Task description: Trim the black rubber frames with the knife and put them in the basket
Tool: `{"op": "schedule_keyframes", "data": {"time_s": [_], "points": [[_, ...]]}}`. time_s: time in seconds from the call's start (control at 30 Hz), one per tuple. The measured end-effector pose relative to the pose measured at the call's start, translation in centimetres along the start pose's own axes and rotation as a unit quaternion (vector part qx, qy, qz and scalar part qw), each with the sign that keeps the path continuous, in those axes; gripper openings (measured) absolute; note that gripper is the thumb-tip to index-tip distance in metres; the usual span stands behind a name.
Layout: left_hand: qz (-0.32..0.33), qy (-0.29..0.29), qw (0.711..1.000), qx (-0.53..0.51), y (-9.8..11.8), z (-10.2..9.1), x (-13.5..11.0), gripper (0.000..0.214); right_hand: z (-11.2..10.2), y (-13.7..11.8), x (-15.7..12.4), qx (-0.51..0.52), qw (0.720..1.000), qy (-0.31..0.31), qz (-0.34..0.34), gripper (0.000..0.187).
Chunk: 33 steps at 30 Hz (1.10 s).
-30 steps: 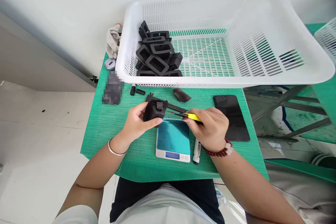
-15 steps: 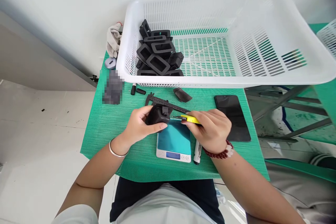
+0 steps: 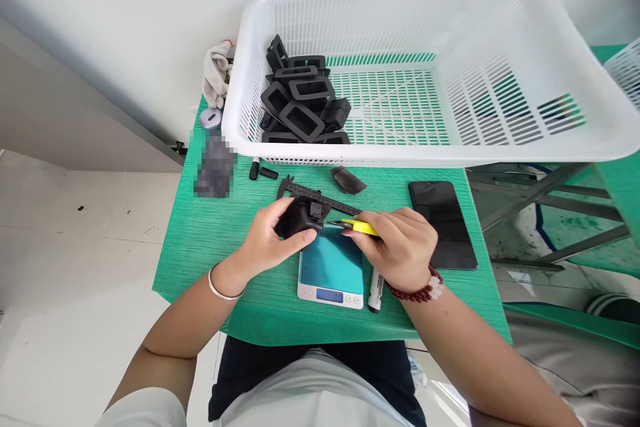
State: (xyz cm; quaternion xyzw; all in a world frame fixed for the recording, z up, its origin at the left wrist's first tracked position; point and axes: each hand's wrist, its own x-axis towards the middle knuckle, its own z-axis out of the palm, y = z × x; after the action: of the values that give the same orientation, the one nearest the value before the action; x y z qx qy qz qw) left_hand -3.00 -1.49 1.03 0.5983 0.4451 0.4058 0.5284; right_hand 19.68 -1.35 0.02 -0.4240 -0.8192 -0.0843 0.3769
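Note:
My left hand (image 3: 273, 233) is closed around a black moulded part (image 3: 303, 217), held just above the far left corner of a digital scale (image 3: 331, 267). My right hand (image 3: 397, 243) grips a yellow-handled utility knife (image 3: 363, 227). Its thin blade points left and meets the right side of the black part, though the exact contact is too small to tell. Behind the part lies a dark caliper (image 3: 325, 197), partly hidden by it. A white marker (image 3: 376, 290) rests beside the scale, below my right wrist.
A large white basket (image 3: 350, 155) stands at the back, with several black frame-shaped parts (image 3: 303, 121) piled at its left end. A black phone (image 3: 445, 223) lies at the right. A dark curved piece (image 3: 349, 180), black caps (image 3: 269, 173) and a cloth glove (image 3: 217, 73) are nearby.
Both hands stay almost in place. The knife and my right hand have shifted very slightly left, and the black part has moved a little left too.

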Motion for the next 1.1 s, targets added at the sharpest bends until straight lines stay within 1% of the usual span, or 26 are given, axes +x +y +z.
{"op": "schedule_keyframes", "data": {"time_s": [0.13, 0.23, 0.33, 0.43, 0.5, 0.63, 0.73, 0.9, 1.0, 1.1], "points": [[-0.004, -0.006, 1.000, -0.022, -0.2, 0.3, -0.1, 0.040, 0.0, -0.2, 0.1, -0.016, 1.000, 0.000, -0.016, 0.017], [-0.002, 0.016, 1.000, -0.020, -0.5, 0.4, -0.1, 0.047, 0.1, -0.5, 0.2, -0.030, 0.999, -0.003, -0.031, 0.021], [0.004, 0.041, 0.999, 0.005, -0.7, 0.5, -0.1, 0.050, 0.0, -0.8, 0.3, -0.038, 0.998, -0.003, -0.045, 0.023], [0.017, 0.066, 0.997, 0.041, -0.8, 0.6, -0.1, 0.049, -0.1, -1.1, 0.5, -0.051, 0.997, 0.002, -0.057, 0.022], [0.037, 0.084, 0.994, 0.063, -0.7, 0.6, -0.1, 0.047, -0.2, -1.3, 0.5, -0.056, 0.996, 0.006, -0.062, 0.021], [0.062, 0.107, 0.989, 0.076, -0.5, 0.8, -0.3, 0.040, -0.3, -1.5, 0.6, -0.054, 0.996, -0.002, -0.070, 0.016], [0.057, 0.113, 0.989, 0.073, -0.5, 0.8, -0.4, 0.040, -0.3, -1.6, 0.4, -0.051, 0.996, -0.003, -0.072, 0.013], [0.052, 0.116, 0.989, 0.071, -0.5, 0.8, -0.4, 0.042, -0.2, -1.5, 0.3, -0.050, 0.996, 0.001, -0.073, 0.014], [0.028, 0.111, 0.993, 0.041, -0.5, 0.7, -0.3, 0.043, -0.3, -1.1, 0.4, -0.065, 0.995, 0.009, -0.071, 0.014], [-0.004, 0.096, 0.995, -0.005, -0.4, 0.7, -0.3, 0.042, -0.2, -0.9, 0.4, -0.062, 0.997, 0.027, -0.039, 0.013]]}}
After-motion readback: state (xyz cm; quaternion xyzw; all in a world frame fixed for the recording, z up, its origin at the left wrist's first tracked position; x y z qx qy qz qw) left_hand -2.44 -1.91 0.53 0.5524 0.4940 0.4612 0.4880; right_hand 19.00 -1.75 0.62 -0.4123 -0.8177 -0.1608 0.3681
